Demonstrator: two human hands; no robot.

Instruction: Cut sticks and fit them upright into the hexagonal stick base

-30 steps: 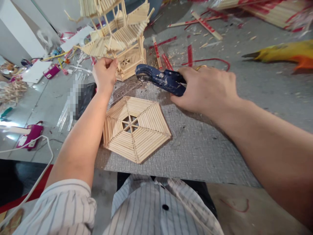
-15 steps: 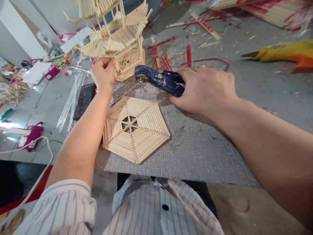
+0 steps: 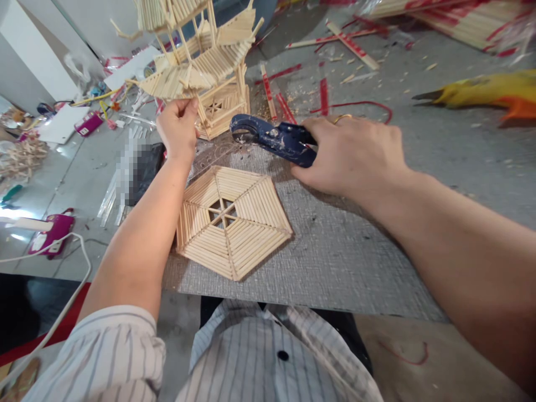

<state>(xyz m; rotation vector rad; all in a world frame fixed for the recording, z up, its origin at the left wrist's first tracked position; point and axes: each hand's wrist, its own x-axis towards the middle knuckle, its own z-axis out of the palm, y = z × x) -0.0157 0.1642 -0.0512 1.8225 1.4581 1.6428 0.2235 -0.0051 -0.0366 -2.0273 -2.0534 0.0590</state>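
Observation:
My left hand (image 3: pixel 178 125) is closed in a pinch at the near left corner of a pagoda model (image 3: pixel 215 61) built from thin wooden sticks. The model stands upright at the back of the mat, its top cut off by the view. My right hand (image 3: pixel 355 148) is wrapped round a dark blue hand cutter (image 3: pixel 274 137) with a curved jaw. The jaw points left, close to the model's base and apart from it. Flat on the mat between my forearms lies a hexagonal stick panel (image 3: pixel 255 234) with a spoked opening in its middle.
A yellow and orange tool (image 3: pixel 473 92) with a dark tip lies at the right. Red-wrapped chopsticks (image 3: pixel 354 44) and wood scraps are scattered behind. A dark phone-like slab (image 3: pixel 148 167), clear sticks (image 3: pixel 111 198) and a purple box (image 3: pixel 52 234) with a white cord are left.
The pagoda model has shifted very slightly to the right in the view. Both hands keep nearly the same places and grips.

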